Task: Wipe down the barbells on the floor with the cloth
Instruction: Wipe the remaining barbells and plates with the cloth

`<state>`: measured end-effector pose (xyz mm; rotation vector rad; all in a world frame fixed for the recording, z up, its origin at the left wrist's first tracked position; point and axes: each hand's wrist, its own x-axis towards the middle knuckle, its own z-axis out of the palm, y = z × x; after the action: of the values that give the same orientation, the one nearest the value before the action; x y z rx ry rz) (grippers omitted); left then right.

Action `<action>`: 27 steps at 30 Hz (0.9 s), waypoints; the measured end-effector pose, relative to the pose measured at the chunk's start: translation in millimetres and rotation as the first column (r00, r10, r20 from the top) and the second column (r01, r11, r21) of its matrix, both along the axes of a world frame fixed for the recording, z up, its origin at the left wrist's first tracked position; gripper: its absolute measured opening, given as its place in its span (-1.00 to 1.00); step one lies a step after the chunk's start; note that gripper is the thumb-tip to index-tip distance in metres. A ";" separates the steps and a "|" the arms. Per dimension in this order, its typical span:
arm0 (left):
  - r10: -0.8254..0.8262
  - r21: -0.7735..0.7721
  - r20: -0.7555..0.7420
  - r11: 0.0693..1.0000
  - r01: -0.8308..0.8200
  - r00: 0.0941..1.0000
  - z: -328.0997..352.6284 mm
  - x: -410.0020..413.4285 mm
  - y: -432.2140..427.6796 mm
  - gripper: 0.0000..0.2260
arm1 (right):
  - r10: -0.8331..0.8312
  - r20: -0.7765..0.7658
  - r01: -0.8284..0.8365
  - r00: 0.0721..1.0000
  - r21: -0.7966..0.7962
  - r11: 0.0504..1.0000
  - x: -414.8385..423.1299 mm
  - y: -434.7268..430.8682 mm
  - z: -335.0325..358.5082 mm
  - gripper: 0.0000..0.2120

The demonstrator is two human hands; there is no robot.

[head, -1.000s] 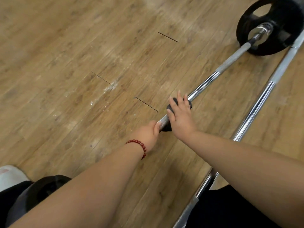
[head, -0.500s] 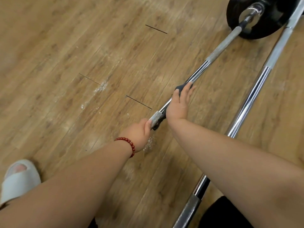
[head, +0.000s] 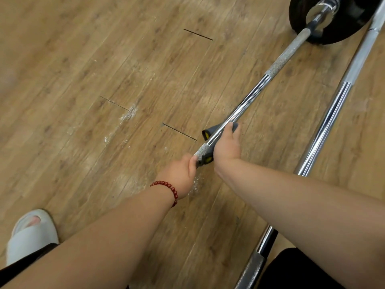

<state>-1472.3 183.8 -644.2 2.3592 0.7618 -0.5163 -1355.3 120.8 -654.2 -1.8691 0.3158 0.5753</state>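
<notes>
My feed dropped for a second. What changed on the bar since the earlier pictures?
The right hand slid the cloth a little up the bar toward the plate; the hand now presses from the bar's right side rather than lying flat over it. The left hand kept its grip just below the cloth. The second bar beside it is untouched.

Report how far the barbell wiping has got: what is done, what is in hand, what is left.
Done: nothing can be confirmed clean by sight.
In hand: the right hand presses the dark cloth around the nearer barbell where knurling meets smooth chrome, while the left hand grips the shaft just below.
Left: likely the shaft up to the black plate, and the second barbell beside it, which neither hand touches.
</notes>
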 end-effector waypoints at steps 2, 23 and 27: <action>-0.004 -0.006 0.009 1.000 0.004 1.000 0.9 -1.1 -1.6 -0.66 | 0.060 -0.006 -0.060 0.998 -0.033 0.998 2.4 -1.4 0.8 -0.55; 0.049 -0.077 0.084 0.996 -0.042 0.995 7.0 40.2 -11.8 -0.64 | 0.832 0.460 -0.426 0.312 -0.715 0.555 57.5 -34.7 -11.6 -0.62; 0.090 -0.025 0.065 0.996 -0.089 0.994 -1.6 39.6 -18.0 -0.66 | 0.871 0.411 -0.512 -0.270 -0.827 0.232 82.4 -58.7 -3.4 -0.60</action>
<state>-1432.7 165.8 -645.7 2.2984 0.8229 -0.4051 -1272.9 62.1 -657.5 -2.2290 -1.8866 0.0813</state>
